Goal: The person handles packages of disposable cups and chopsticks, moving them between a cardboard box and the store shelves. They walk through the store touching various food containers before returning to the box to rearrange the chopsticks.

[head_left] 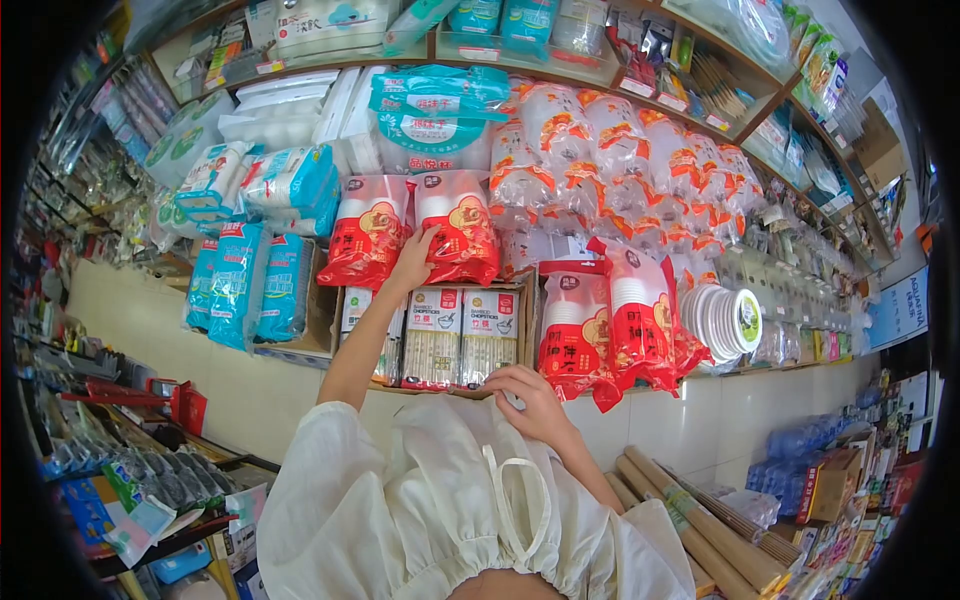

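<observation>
Fingers of the left hand (413,258) stretch up against the lower left corner of a red-and-white pack (462,228). The palm lies in the gap between it and a second red pack (368,232) just beside it. Whether the thumb pinches the wrapper from behind is hidden, so I cannot tell if the hand clamps the pack or only presses on it.

Both packs sit on the shelf above an open cardboard box (529,318) and lean forward over it. The hand at the low corner likely props the pack where it would otherwise slide.

Lower down, the right hand (530,398) rests at the front edge of that box, its fingers half curled and loose, with nothing visibly clamped in them. It seems to brace the reach. Chopstick packs (463,335) stand upright inside the box.

To the right hang more red packs (610,320), then a stack of plates (725,322) set on edge. Blue packs (250,285) stand to the left, and rolled mats (690,520) lie on the floor below.
</observation>
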`<act>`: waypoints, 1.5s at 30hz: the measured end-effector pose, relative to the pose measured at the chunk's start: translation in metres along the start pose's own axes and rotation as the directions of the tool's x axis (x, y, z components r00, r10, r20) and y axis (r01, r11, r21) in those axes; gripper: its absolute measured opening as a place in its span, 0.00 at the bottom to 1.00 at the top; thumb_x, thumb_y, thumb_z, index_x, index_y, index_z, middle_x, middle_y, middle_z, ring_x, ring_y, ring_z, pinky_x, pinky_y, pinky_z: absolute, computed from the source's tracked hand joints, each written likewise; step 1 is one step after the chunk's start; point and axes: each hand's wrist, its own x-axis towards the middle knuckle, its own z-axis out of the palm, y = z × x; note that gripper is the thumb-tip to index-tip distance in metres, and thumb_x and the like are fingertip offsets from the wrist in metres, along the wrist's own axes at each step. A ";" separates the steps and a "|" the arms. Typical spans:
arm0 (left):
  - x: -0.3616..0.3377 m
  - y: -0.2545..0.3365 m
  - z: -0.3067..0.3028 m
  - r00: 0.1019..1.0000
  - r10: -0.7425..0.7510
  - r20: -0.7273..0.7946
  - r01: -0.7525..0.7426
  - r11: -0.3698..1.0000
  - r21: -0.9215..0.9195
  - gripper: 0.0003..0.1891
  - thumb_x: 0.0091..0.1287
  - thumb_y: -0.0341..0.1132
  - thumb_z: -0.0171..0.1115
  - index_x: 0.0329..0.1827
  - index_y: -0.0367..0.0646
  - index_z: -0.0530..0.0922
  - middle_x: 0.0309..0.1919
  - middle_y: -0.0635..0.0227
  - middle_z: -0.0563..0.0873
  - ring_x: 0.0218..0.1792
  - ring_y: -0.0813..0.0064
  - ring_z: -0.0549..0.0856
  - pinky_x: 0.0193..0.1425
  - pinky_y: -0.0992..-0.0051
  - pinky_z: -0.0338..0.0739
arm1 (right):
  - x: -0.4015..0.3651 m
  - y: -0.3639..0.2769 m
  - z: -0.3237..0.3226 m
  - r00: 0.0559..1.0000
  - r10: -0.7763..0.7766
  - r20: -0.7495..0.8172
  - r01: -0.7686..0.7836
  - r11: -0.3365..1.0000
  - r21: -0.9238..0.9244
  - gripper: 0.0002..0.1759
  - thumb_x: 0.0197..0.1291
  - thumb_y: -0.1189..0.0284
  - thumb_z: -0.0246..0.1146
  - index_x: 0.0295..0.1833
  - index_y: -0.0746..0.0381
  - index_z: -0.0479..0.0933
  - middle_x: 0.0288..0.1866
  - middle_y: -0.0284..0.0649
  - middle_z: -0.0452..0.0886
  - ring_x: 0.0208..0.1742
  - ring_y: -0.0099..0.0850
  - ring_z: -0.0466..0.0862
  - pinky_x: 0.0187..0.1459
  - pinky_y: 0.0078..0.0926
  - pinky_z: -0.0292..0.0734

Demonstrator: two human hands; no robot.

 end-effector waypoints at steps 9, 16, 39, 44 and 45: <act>-0.008 -0.015 -0.014 0.994 0.067 0.087 -0.059 0.994 -0.091 0.43 0.46 0.17 0.62 0.67 0.52 0.57 0.65 0.42 0.58 0.65 0.49 0.62 0.67 0.64 0.60 | 0.002 0.002 0.000 1.000 -0.022 0.000 0.022 1.000 -0.003 0.07 0.50 0.80 0.59 0.37 0.64 0.78 0.38 0.41 0.78 0.41 0.38 0.78 0.43 0.32 0.73; -0.026 0.003 -0.004 0.993 0.047 -0.107 -0.048 0.999 -0.013 0.39 0.49 0.19 0.61 0.67 0.41 0.56 0.64 0.48 0.58 0.66 0.50 0.59 0.69 0.63 0.55 | 0.006 0.006 0.001 0.999 -0.017 0.031 0.016 1.000 0.019 0.07 0.50 0.80 0.59 0.37 0.64 0.78 0.38 0.40 0.78 0.42 0.38 0.78 0.44 0.33 0.73; -0.064 -0.099 -0.018 0.405 -0.912 0.062 0.314 0.074 -0.947 0.25 0.47 0.49 0.73 0.41 0.46 0.72 0.30 0.68 0.76 0.33 0.76 0.76 0.38 0.71 0.72 | 0.003 0.012 -0.006 1.000 0.025 -0.012 -0.024 1.000 0.010 0.07 0.50 0.80 0.58 0.36 0.63 0.78 0.38 0.39 0.79 0.42 0.37 0.79 0.43 0.32 0.73; -0.062 -0.078 -0.025 0.484 -0.860 0.162 0.209 -0.066 -0.976 0.23 0.47 0.45 0.74 0.43 0.51 0.74 0.34 0.71 0.76 0.34 0.77 0.74 0.42 0.71 0.72 | 0.001 0.013 -0.008 0.999 0.014 -0.029 -0.014 1.000 -0.002 0.07 0.50 0.80 0.58 0.36 0.63 0.78 0.38 0.40 0.79 0.42 0.37 0.79 0.43 0.33 0.73; -0.059 -0.080 -0.025 0.510 -0.835 0.208 0.197 -0.122 -0.973 0.22 0.47 0.45 0.74 0.41 0.51 0.75 0.34 0.72 0.76 0.34 0.77 0.74 0.43 0.71 0.71 | 0.001 0.014 -0.008 0.999 0.016 -0.030 -0.016 1.000 0.000 0.07 0.50 0.80 0.58 0.36 0.64 0.78 0.37 0.40 0.79 0.42 0.37 0.79 0.43 0.33 0.73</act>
